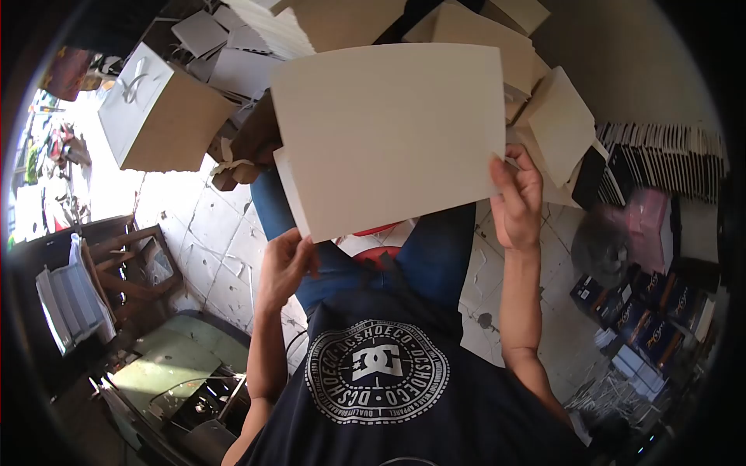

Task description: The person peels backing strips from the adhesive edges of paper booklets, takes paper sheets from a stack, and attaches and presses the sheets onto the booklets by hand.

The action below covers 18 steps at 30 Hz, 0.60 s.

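A large off-white cardboard sheet (392, 136) is held up over my lap, slightly tilted. My right hand (519, 198) grips its right edge near the lower corner, thumb on the face toward me. At the lower left corner, my left hand (286, 266) pinches the sheet between bent fingers. A narrow strip of a second layer (289, 190) shows along the sheet's left side. Behind the sheet, my knees and part of a red seat are partly hidden.
Stacks of cardboard pieces (563, 116) lie at the back right. A large pale box (167, 116) stands at the back left. To the right are a row of dark-and-white panels (660, 159) and dark printed boxes (653, 318). A wooden rack (140, 272) sits left on the tiled floor (206, 248).
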Motion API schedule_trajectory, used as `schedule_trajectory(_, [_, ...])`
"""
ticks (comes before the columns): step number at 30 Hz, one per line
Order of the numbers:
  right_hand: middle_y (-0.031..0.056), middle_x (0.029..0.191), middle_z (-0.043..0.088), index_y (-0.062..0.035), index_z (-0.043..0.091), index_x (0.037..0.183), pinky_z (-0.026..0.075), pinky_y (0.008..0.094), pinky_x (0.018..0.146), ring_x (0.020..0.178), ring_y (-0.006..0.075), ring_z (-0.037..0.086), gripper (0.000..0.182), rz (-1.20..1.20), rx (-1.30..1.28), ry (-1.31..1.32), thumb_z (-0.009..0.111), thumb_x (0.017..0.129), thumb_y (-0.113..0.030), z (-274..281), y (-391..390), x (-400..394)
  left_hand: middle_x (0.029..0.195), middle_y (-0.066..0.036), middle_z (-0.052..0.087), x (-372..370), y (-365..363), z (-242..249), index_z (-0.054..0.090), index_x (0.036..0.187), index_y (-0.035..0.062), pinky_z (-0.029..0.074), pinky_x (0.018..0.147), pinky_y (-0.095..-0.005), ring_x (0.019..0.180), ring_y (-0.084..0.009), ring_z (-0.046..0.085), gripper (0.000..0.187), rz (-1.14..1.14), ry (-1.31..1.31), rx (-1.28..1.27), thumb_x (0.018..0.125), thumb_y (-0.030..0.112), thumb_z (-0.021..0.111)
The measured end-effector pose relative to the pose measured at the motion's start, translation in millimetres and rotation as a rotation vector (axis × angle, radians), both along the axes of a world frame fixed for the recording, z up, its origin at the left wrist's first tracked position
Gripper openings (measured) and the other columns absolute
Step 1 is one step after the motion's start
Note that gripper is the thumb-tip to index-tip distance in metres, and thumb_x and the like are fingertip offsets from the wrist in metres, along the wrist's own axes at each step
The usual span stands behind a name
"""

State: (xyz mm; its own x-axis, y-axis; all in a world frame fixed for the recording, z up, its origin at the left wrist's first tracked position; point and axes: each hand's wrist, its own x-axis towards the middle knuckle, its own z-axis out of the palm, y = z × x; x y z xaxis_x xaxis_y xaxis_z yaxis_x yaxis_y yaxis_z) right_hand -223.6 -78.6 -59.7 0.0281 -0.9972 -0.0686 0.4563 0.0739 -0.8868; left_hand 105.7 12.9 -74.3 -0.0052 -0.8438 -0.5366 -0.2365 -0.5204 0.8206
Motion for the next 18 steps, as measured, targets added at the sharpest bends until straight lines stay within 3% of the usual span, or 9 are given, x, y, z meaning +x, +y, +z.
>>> schedule_trajectory(1, [0.0065, 0.093, 0.071, -0.0011, 0.053, 0.109, 0.047, 0.0225, 0.085, 0.088, 0.0059, 0.062, 0.013, 0.002, 0.003, 0.033, 0.059, 0.098, -0.006, -4.0, -1.0, 2.6, 0.063, -0.006, 0.061, 7.0, -3.7, 4.8, 0.064, 0.096, -0.0046, 0.049, 0.055, -0.0293, 0.054, -0.0135, 0.060, 0.039, -0.082, -0.245, -0.032, 0.104, 0.030, 0.049])
schedule_trajectory(3, [0.0048, 0.089, 0.071, -0.0011, 0.054, 0.106, 0.047, 0.0207, 0.081, 0.085, 0.0041, 0.061, 0.013, 0.034, -0.001, 0.072, 0.061, 0.098, -0.008, -3.9, -2.7, 13.9, 0.076, -0.009, 0.064, 15.9, -7.6, 15.8, 0.065, 0.108, -0.0048, 0.049, 0.063, -0.0328, 0.066, -0.0171, 0.063, 0.056, 0.123, -0.541, -0.180, 0.106, 0.044, 0.038])
schedule_trajectory(5, [0.0038, 0.087, 0.071, -0.0011, 0.055, 0.103, 0.045, 0.0189, 0.076, 0.082, 0.0021, 0.058, 0.013, 0.065, -0.037, 0.133, 0.062, 0.098, -0.010, -3.0, -1.6, 29.4, 0.088, -0.008, 0.063, 29.5, -13.9, 30.3, 0.064, 0.115, -0.0030, 0.047, 0.069, -0.0328, 0.077, -0.0164, 0.058, 0.069, 0.283, -0.206, -0.332, 0.106, 0.054, 0.025])
schedule_trajectory(7, [-0.0002, 0.079, 0.066, -0.0009, 0.055, 0.099, 0.039, 0.0192, 0.064, 0.071, 0.0002, 0.051, 0.013, 0.140, -0.076, 0.204, 0.062, 0.098, -0.011, -8.2, -1.9, 42.7, 0.083, -0.003, 0.062, -1.5, -24.4, 37.8, 0.067, 0.104, -0.0029, 0.043, 0.063, -0.0271, 0.069, -0.0094, 0.052, 0.058, 0.518, 0.098, -0.433, 0.106, 0.047, 0.037])
schedule_trajectory(9, [-0.0003, 0.076, 0.063, -0.0009, 0.057, 0.090, 0.037, 0.0205, 0.060, 0.066, 0.0008, 0.048, 0.018, 0.198, -0.107, 0.344, 0.066, 0.095, -0.016, -10.2, -7.1, 49.5, 0.078, 0.000, 0.062, -3.9, -29.9, 35.5, 0.066, 0.095, -0.0027, 0.040, 0.060, -0.0227, 0.067, -0.0051, 0.050, 0.046, 0.415, -0.054, -0.484, 0.104, 0.038, 0.049])
schedule_trajectory(10, [0.0022, 0.072, 0.059, -0.0011, 0.059, 0.081, 0.038, 0.0248, 0.059, 0.063, 0.0069, 0.047, 0.026, 0.215, -0.142, 0.568, 0.071, 0.090, -0.022, -9.6, -12.3, 45.7, 0.076, 0.002, 0.061, -4.5, -32.2, 33.5, 0.066, 0.091, -0.0026, 0.038, 0.058, -0.0204, 0.066, -0.0030, 0.049, 0.040, 0.357, -0.130, -0.507, 0.103, 0.034, 0.054])
schedule_trajectory(13, [0.0016, 0.072, 0.052, -0.0012, 0.057, 0.075, 0.039, 0.0262, 0.061, 0.064, 0.0098, 0.045, 0.027, 0.253, -0.344, 0.864, 0.073, 0.088, -0.018, -16.1, -27.4, 28.0, 0.069, 0.005, 0.058, -3.9, -39.6, 18.3, 0.064, 0.083, -0.0012, 0.034, 0.055, -0.0172, 0.062, 0.0004, 0.045, 0.028, 0.358, -0.210, -0.502, 0.098, 0.022, 0.065])
schedule_trajectory(14, [0.0064, 0.074, 0.052, 0.0007, 0.057, 0.073, 0.042, 0.0302, 0.066, 0.069, 0.0161, 0.048, 0.030, 0.332, -0.329, 0.891, 0.072, 0.088, -0.021, -21.4, -32.4, 21.7, 0.067, 0.004, 0.057, -4.7, -39.9, 16.6, 0.063, 0.078, -0.0001, 0.033, 0.053, -0.0181, 0.062, -0.0002, 0.044, 0.031, 0.329, -0.227, -0.469, 0.099, 0.023, 0.064])
schedule_trajectory(18, [0.0086, 0.076, 0.054, 0.0000, 0.063, 0.076, 0.043, 0.0357, 0.076, 0.078, 0.0236, 0.051, 0.032, 0.379, -0.354, 0.951, 0.071, 0.090, -0.028, -41.1, -41.2, 10.3, 0.063, 0.003, 0.057, -6.8, -40.6, -3.3, 0.058, 0.071, 0.0013, 0.028, 0.049, -0.0193, 0.057, 0.0006, 0.042, 0.037, 0.330, -0.288, -0.408, 0.097, 0.027, 0.067])
